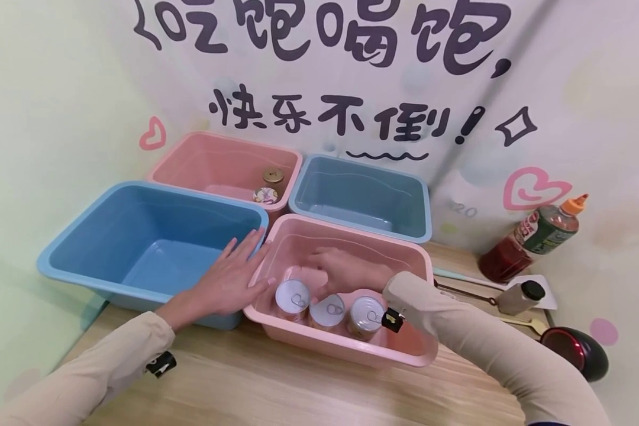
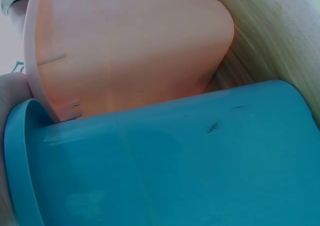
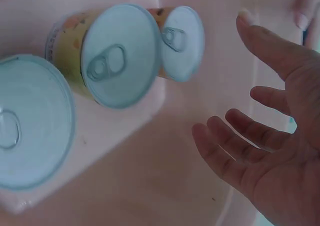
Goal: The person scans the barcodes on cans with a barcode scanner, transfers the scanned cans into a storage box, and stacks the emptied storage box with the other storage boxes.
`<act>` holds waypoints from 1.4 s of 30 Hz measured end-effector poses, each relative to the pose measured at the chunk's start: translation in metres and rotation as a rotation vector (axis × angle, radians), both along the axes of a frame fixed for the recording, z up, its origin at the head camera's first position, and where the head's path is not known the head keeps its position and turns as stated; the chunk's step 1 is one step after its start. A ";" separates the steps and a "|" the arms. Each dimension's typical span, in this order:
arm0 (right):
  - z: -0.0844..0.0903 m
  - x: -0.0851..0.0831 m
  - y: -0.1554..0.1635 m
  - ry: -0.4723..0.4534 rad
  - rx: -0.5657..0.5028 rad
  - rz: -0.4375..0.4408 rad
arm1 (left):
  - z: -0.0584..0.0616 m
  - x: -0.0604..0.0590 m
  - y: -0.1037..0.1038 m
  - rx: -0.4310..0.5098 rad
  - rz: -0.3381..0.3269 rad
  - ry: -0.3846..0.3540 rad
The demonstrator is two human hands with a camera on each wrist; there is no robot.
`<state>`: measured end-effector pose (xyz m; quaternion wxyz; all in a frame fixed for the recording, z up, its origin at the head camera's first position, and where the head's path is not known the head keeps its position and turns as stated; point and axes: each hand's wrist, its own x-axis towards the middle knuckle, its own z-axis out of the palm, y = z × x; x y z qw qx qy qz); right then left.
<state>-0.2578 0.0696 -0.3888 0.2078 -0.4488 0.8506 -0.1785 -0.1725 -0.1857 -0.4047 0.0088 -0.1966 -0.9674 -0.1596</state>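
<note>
Fingers of right hand (image 1: 334, 273) spread loose, holding nothing, palm inside near pink bin (image 1: 420, 355) just behind three cans (image 1: 327, 309) standing upright in a row at its front wall. Left hand (image 1: 229, 278) flat, fingers straight, resting across rims of blue bin (image 1: 69, 248) and pink bin. Far pink bin (image 1: 191, 154) holds two small jars (image 1: 269, 186).

Head view high, looking down over four tubs, wrist views very close, all sharing the near pink tub (image 1: 351, 349).
</note>
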 end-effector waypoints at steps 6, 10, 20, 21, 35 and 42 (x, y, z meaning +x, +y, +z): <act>-0.021 -0.007 -0.017 -0.027 0.006 0.040 | 0.003 0.000 0.000 0.001 -0.002 0.013; -0.033 -0.012 -0.028 0.005 0.037 0.059 | 0.002 -0.001 0.000 -0.005 -0.001 0.009; -0.048 -0.007 -0.046 0.110 0.138 0.056 | 0.002 -0.001 0.000 -0.012 0.001 -0.019; -0.049 -0.006 -0.047 0.108 0.156 0.048 | 0.003 -0.001 0.000 -0.010 0.000 -0.013; -0.060 0.006 -0.060 0.047 0.131 -0.054 | -0.001 -0.001 0.000 -0.024 0.000 -0.007; -0.060 0.005 -0.062 0.018 0.153 -0.091 | 0.000 -0.002 0.000 -0.020 0.001 -0.006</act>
